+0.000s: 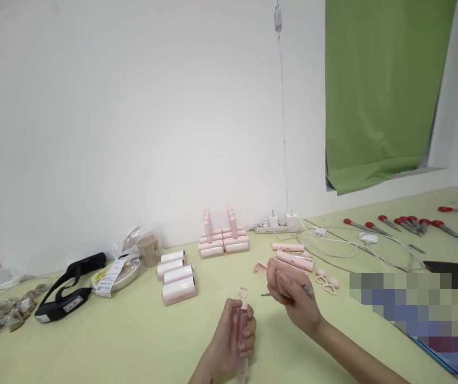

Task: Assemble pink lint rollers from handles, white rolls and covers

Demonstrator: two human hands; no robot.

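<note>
Left fingers (249, 332) wrap a pink tube (241, 326), while raised right fingers (280, 285) clench a thin tool (308, 290) pointing left.

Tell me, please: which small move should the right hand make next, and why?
Probably bring the thin tool in the right hand slowly closer to the top of the pink tube. The left hand grips the tube, its heart-shaped loop exposed, and the tool's tip points that way but appears apart from it.

White cylinders (178, 290) and red-ended tools (425, 223) lie on the table (125, 336).
</note>
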